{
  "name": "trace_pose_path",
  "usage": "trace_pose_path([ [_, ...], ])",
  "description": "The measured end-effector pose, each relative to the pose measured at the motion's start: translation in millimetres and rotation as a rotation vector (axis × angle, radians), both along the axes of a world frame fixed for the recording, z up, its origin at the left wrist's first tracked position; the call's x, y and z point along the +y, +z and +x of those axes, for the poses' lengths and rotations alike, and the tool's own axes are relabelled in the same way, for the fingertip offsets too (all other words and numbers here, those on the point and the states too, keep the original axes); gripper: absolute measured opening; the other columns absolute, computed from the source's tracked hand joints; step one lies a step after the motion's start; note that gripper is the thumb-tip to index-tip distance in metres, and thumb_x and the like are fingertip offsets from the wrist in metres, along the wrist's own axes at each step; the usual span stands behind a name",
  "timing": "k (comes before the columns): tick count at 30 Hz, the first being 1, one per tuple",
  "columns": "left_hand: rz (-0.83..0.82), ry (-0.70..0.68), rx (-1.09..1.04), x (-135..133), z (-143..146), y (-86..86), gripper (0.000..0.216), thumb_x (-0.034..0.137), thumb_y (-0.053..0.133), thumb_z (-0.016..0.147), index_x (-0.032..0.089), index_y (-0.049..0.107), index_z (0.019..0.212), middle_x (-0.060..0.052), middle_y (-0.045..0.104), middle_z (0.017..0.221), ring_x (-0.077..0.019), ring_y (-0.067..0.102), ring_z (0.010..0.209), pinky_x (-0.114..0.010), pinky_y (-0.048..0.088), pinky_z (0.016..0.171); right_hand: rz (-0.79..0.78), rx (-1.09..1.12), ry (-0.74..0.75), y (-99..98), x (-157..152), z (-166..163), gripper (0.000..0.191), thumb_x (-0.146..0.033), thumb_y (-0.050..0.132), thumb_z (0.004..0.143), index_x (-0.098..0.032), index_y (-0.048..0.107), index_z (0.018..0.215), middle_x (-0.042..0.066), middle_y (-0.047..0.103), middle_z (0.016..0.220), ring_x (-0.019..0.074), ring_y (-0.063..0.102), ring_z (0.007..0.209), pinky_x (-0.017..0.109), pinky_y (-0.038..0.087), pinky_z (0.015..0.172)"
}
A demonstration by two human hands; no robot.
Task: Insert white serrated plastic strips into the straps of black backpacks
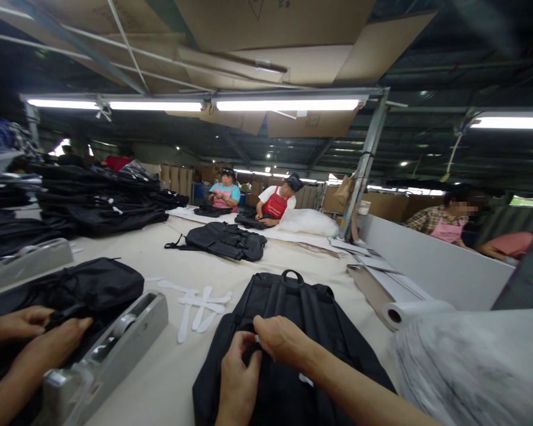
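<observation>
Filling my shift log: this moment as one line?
left hand and right hand: pinching black backpack | table: tape dispenser at left | co-worker's hands: another bag

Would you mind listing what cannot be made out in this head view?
- What the left hand and right hand pinch on the backpack: fingers cover it.
- Backpack's lower part: cut off by the bottom edge.
- Co-worker's hands at left: arms cut off by the edge.
- Print on ceiling cardboard: too small.
</observation>
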State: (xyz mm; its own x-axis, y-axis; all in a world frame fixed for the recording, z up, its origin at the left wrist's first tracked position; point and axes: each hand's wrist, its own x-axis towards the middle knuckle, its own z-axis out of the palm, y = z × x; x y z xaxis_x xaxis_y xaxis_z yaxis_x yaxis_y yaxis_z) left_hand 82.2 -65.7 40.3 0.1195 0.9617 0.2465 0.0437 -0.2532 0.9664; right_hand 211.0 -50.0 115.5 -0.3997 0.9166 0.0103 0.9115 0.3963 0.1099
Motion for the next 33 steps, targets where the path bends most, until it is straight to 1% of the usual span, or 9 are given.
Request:
trace_pose_path([
  [4, -0.017, -0.049, -0.028, 4, -1, -2.5, 0.039, 0.035, 0.051, 0.072, 0.015, 0.059, 0.104, -0.007, 0.061, 0.109, -0.0212, 0.055, 0.105, -0.032, 0.042, 0.096, 0.032, 0.141, -0.081, -14.0, -3, 0, 0.014, -0.009, 0.042, 0.086, -0.013, 0.051, 0.097, 0.007, 0.065, 0.087, 0.0218, 0.063, 0.082, 0.027, 0.030, 0.058],
  [8, -0.003, -0.057, 0.036, 4, -1, -1.0, 0.041, 0.034, 0.047, 0.072, 0.016, 0.064, 0.104, -0.007, 0.062, 0.109, -0.0208, 0.056, 0.105, -0.032, 0.041, 0.099, 0.214, 0.190, -0.107, -28.4, -6, 6, 0.010, -0.011, 0.045, 0.087, -0.017, 0.052, 0.088, 0.001, 0.062, 0.081, 0.0168, 0.060, 0.076, 0.028, 0.026, 0.057],
  [12, 0.006, -0.066, 0.061, 6, 0, 2.6, 0.040, 0.030, 0.045, 0.069, 0.016, 0.066, 0.101, -0.006, 0.063, 0.106, -0.0213, 0.056, 0.104, -0.032, 0.041, 0.098, 0.463, 0.038, 0.126, -26.7, 1, 12, 0.010, -0.009, 0.053, 0.082, -0.018, 0.052, 0.078, 0.002, 0.056, 0.081, 0.0168, 0.054, 0.072, 0.029, 0.022, 0.054],
  [15, -0.027, -0.097, 0.075, 7, 0, 2.8, 0.038, 0.029, 0.046, 0.069, 0.016, 0.066, 0.099, -0.005, 0.064, 0.104, -0.0211, 0.056, 0.103, -0.031, 0.040, 0.098, 0.492, 0.002, 0.195, -20.2, 9, 13, 0.011, -0.008, 0.049, 0.083, -0.017, 0.052, 0.078, 0.003, 0.053, 0.078, 0.0157, 0.050, 0.066, 0.029, 0.019, 0.051],
  [19, -0.052, -0.128, 0.078, 7, 0, 1.7, 0.033, 0.030, 0.048, 0.071, 0.016, 0.065, 0.096, -0.004, 0.064, 0.100, -0.0199, 0.057, 0.099, -0.029, 0.041, 0.093, 0.315, 0.166, 0.112, -8.1, 17, 12, 0.012, -0.007, 0.046, 0.082, -0.015, 0.054, 0.081, 0.002, 0.056, 0.080, 0.0127, 0.050, 0.064, 0.026, 0.020, 0.051],
  [22, -0.066, -0.125, 0.005, 3, 1, 3.2, 0.034, 0.033, 0.049, 0.074, 0.015, 0.061, 0.100, -0.004, 0.063, 0.101, -0.0190, 0.058, 0.096, -0.027, 0.043, 0.089, 0.011, 0.515, 0.200, 5.0, 19, 16, 0.011, -0.006, 0.049, 0.076, -0.015, 0.055, 0.078, -0.002, 0.058, 0.073, 0.0086, 0.051, 0.063, 0.019, 0.031, 0.056],
  [26, -0.098, -0.134, 0.013, 3, 3, 4.0, 0.037, 0.034, 0.053, 0.072, 0.014, 0.056, 0.104, -0.005, 0.062, 0.099, -0.0186, 0.058, 0.088, -0.026, 0.043, 0.082, -0.348, 0.846, 0.125, 15.3, 18, 24, 0.012, -0.009, 0.046, 0.068, -0.015, 0.055, 0.074, -0.004, 0.055, 0.063, 0.0071, 0.050, 0.052, 0.016, 0.037, 0.048],
  [31, -0.057, -0.185, 0.109, 3, 5, 0.2, 0.025, 0.031, 0.051, 0.074, 0.014, 0.055, 0.092, -0.005, 0.061, 0.092, -0.0188, 0.055, 0.089, -0.026, 0.041, 0.081, -0.423, 1.148, 0.034, 3.3, 21, 15, 0.016, -0.016, 0.043, 0.062, -0.016, 0.050, 0.076, -0.007, 0.048, 0.053, 0.0064, 0.040, 0.039, 0.014, 0.031, 0.034],
  [33, -0.013, -0.186, 0.147, 3, 6, -1.6, 0.026, 0.030, 0.049, 0.075, 0.014, 0.054, 0.095, -0.005, 0.060, 0.095, -0.0191, 0.055, 0.092, -0.027, 0.040, 0.084, -0.424, 1.254, 0.036, -3.9, 25, 4, 0.016, -0.017, 0.041, 0.059, -0.017, 0.048, 0.073, -0.008, 0.043, 0.047, 0.0069, 0.037, 0.034, 0.014, 0.027, 0.030],
])
